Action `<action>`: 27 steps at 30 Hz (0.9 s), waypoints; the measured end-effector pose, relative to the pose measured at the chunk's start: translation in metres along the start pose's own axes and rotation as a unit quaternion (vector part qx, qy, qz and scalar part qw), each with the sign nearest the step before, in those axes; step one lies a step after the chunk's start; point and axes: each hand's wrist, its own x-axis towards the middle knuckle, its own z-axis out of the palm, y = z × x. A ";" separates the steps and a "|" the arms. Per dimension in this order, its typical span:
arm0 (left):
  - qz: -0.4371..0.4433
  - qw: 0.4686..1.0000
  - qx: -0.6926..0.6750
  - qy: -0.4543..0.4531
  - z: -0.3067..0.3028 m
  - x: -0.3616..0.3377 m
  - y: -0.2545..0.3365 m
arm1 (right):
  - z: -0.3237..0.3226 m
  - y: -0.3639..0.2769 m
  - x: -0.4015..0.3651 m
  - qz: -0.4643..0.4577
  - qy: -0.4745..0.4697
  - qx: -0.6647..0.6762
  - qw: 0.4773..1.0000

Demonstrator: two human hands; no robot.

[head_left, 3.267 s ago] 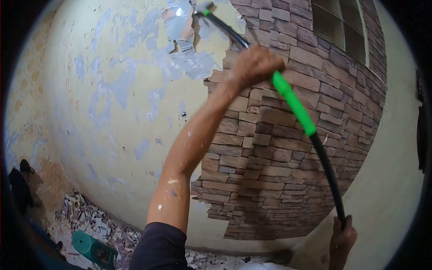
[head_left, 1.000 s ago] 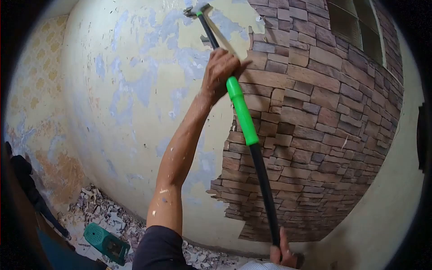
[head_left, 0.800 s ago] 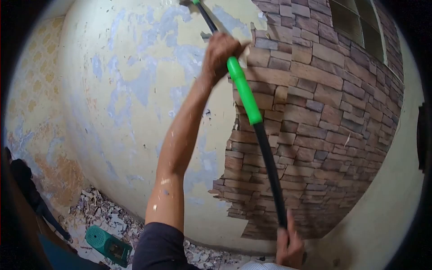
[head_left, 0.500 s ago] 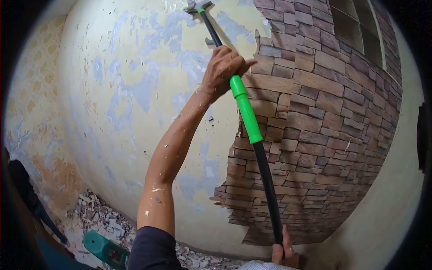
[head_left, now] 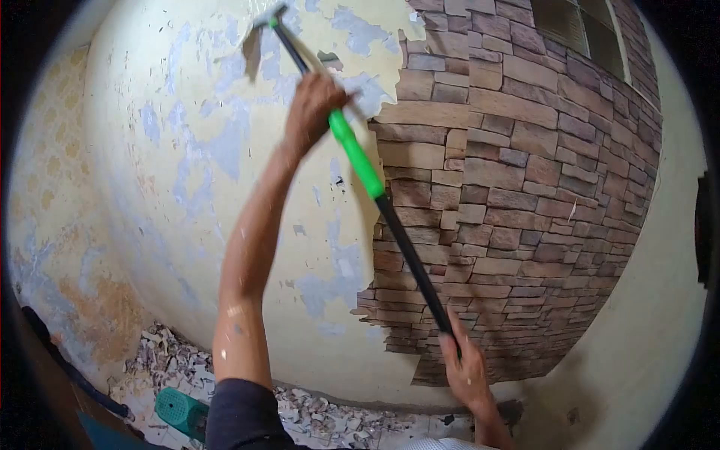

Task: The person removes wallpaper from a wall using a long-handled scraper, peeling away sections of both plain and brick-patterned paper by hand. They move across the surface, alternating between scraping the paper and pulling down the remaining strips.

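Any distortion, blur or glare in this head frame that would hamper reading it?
Head view: strong fisheye bends the wall and brick-pattern covering, with black corners; left hand slightly motion-blurred on the scraper handle; light even, no glare.

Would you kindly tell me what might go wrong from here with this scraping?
1. The blade works high up, so the loose flap and flakes may fall toward the face.
2. The right hand holds only the end of the scraper; a slip could swing it down.
3. Scraps lie underfoot: a tripping risk.
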 end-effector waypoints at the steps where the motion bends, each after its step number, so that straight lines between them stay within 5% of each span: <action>1: -0.043 0.996 -0.075 0.023 -0.012 -0.009 0.042 | -0.003 0.011 -0.028 0.094 -0.045 0.013 0.994; 4: -0.072 0.988 -0.131 0.026 -0.025 -0.044 0.136 | 0.010 0.075 -0.108 0.064 -0.003 -0.042 0.997; 6: -0.080 0.985 -0.152 0.030 -0.028 -0.051 0.189 | -0.006 0.069 -0.145 0.194 -0.009 -0.008 0.981; 11: -0.072 0.975 -0.203 0.053 -0.027 -0.030 0.284 | -0.020 0.149 -0.248 0.141 0.076 -0.043 0.986; 18: -0.117 0.972 -0.167 0.115 -0.007 0.023 0.252 | -0.075 0.104 -0.191 0.147 0.096 -0.085 0.981; 24: -0.090 0.973 -0.180 0.112 -0.006 0.010 0.276 | -0.070 0.167 -0.234 0.124 0.072 -0.099 0.985; 27: -0.099 0.977 -0.154 0.106 0.002 0.014 0.274 | -0.083 0.122 -0.182 0.180 0.084 -0.097 0.975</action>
